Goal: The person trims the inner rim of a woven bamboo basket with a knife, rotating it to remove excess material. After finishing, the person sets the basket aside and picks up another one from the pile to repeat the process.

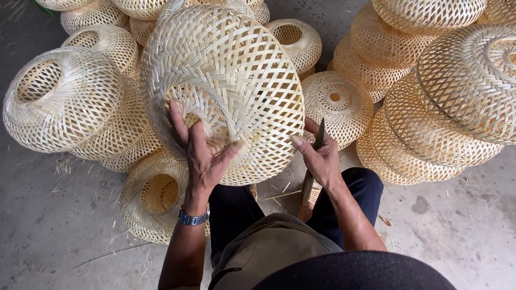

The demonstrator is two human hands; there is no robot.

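Left hand [200, 147]: fingers spread wide, palm laid flat against the lower face of a large woven bamboo basket [226, 80], fingertips near its small round opening. A wristwatch [193, 218] sits on that wrist.

Right hand [320, 156]: loosely curled around a dark, narrow knife [313, 161] that runs upright through the fist; thumb stretched out, its tip touching the basket's lower right rim. Blade tip points up, beside the basket's edge.

Basket: tilted on its side, above the person's knees, held between both hands, bottom facing the camera.

Surroundings: person seated, dark trousers [349, 198]. Many similar woven baskets lie around: a heap on the left [64, 99], one under the left forearm [153, 196], a stacked pile on the right [430, 123]. Grey concrete floor [54, 236], scattered with thin bamboo slivers.
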